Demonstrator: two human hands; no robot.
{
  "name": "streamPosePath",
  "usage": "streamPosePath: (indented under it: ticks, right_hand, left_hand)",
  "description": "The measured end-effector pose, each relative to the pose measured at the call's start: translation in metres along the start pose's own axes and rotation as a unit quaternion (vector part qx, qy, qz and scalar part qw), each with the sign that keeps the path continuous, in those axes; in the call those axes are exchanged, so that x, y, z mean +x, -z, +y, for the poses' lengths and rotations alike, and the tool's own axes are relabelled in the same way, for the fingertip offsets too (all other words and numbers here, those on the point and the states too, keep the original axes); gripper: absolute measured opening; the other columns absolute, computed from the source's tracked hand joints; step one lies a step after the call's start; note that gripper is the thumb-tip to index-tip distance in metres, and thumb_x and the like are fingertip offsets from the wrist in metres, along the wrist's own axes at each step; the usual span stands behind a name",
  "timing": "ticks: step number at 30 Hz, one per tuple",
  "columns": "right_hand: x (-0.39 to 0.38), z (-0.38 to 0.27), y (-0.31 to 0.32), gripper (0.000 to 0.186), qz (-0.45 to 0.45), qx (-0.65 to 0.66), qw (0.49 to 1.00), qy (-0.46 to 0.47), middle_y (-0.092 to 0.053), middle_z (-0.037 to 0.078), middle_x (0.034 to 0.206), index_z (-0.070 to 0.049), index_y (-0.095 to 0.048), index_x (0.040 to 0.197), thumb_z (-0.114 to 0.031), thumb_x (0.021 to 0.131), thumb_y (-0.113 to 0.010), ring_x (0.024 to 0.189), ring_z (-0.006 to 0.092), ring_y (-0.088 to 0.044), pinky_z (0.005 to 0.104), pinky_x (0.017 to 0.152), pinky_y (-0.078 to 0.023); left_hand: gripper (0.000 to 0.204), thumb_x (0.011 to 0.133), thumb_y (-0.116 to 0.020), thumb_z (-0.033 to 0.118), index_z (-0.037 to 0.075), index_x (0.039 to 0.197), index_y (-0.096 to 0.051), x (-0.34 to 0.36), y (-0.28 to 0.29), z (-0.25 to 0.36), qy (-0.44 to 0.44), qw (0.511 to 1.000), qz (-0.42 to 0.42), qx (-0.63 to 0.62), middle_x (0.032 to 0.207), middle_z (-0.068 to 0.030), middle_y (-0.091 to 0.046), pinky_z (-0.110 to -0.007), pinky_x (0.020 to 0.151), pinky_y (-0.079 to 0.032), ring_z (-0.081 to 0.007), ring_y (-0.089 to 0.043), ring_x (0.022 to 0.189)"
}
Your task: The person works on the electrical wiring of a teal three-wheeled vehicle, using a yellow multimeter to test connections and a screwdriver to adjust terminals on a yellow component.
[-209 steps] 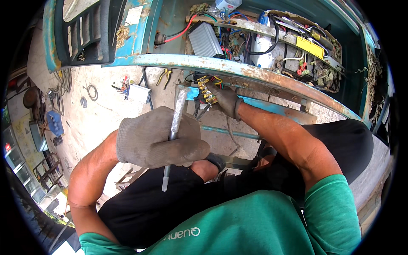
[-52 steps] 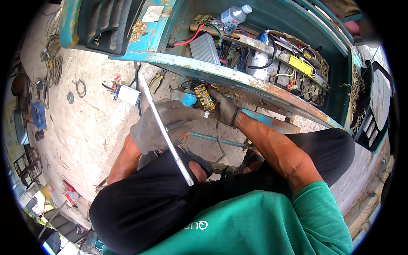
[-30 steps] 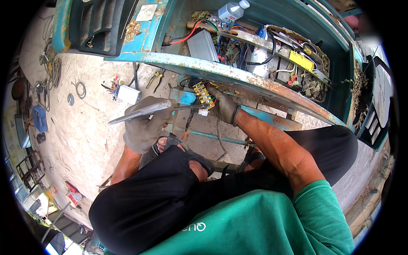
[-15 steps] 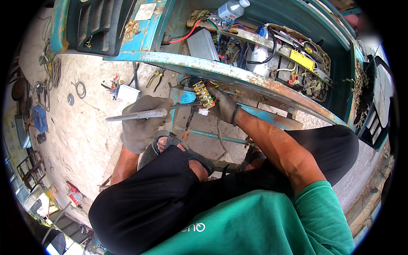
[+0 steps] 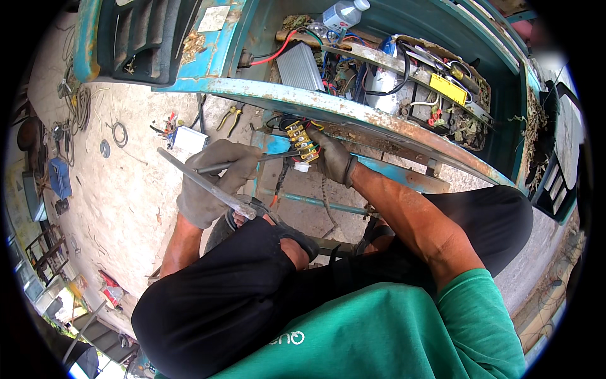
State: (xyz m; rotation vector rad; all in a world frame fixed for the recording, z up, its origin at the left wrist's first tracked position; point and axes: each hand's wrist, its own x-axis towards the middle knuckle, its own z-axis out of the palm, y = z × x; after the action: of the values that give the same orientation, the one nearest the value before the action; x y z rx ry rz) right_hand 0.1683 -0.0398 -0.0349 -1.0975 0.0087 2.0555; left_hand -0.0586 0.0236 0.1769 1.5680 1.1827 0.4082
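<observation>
My gloved left hand [image 5: 218, 180] is closed around a T-handle screwdriver [image 5: 196, 176], its grey crossbar slanting down to the right. The dark shaft runs rightward and its tip meets a yellow terminal block [image 5: 302, 140] with metal screws. From the other side, my gloved right hand [image 5: 333, 156] grips the block, its fingers partly hidden behind it. Coloured wires lead off the block's edges, and a white connector [image 5: 302, 167] hangs just below it.
Above my hands runs the rusty rim of a blue metal compartment [image 5: 379, 117]. Inside lie a silver finned box [image 5: 300, 67], a plastic bottle [image 5: 343, 17] and tangled wires. Pliers [image 5: 230, 119] and a white box [image 5: 190, 139] with wires rest on the floor at left.
The screwdriver's crossbar has turned clockwise, from nearly level to a slant down to the right. My left fingers have shifted on it; my right hand and the terminal block stay in place.
</observation>
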Motion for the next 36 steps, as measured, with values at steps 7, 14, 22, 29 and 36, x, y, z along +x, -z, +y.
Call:
streamPosePath:
  ticks: [7,14,22,29,36]
  right_hand:
    - [-0.001,-0.002,-0.003,0.041,-0.025,-0.004,1.000,-0.001,-0.070,0.004,0.118,-0.010,-0.057,0.134,-0.040,0.107,-0.050,0.099,0.0161,-0.072,0.0378,0.087,-0.063]
    - [0.001,0.001,-0.005,0.041,-0.020,0.004,1.000,-0.002,-0.070,0.004,0.118,-0.010,-0.057,0.134,-0.040,0.107,-0.050,0.099,0.0160,-0.072,0.0374,0.086,-0.064]
    - [0.003,0.000,0.003,0.042,-0.018,-0.003,1.000,-0.003,-0.070,0.006,0.119,-0.009,-0.058,0.134,-0.040,0.107,-0.050,0.101,0.0170,-0.072,0.0370,0.087,-0.063]
    - [0.003,0.002,0.002,0.042,-0.027,0.016,1.000,-0.002,-0.070,0.006,0.116,-0.008,-0.057,0.134,-0.040,0.107,-0.051,0.099,0.0177,-0.072,0.0374,0.086,-0.063]
    - [0.004,0.001,0.003,0.040,-0.031,0.016,0.999,-0.003,-0.070,0.004,0.113,-0.009,-0.058,0.133,-0.039,0.107,-0.051,0.096,0.0165,-0.072,0.0373,0.085,-0.063]
  left_hand:
    - [0.016,0.084,-0.074,0.008,0.000,0.098,-0.076,0.013,0.006,0.016,-0.228,0.955,-0.105,0.160,0.091,-0.0122,-0.074,-0.038,0.073,-0.055,-0.0280,-0.070,0.078]
    - [0.023,0.080,-0.081,0.018,0.005,0.099,-0.077,0.012,-0.019,0.011,-0.339,0.908,-0.009,0.248,0.077,-0.0074,-0.070,-0.039,0.065,-0.049,-0.0255,-0.066,0.070]
    - [0.025,0.080,-0.079,0.014,0.005,0.103,-0.076,0.018,-0.018,0.009,-0.324,0.930,-0.059,0.163,0.080,-0.0097,-0.070,-0.041,0.065,-0.048,-0.0297,-0.066,0.070]
    - [0.029,0.073,-0.087,0.021,0.004,0.095,-0.076,0.015,-0.023,0.008,-0.337,0.914,0.025,0.225,0.081,-0.0109,-0.072,-0.039,0.062,-0.048,-0.0265,-0.066,0.069]
    - [0.018,0.081,-0.078,0.012,0.003,0.096,-0.076,0.016,-0.012,0.021,-0.283,0.941,-0.092,0.164,0.092,-0.0086,-0.076,-0.040,0.072,-0.052,-0.0266,-0.071,0.080]
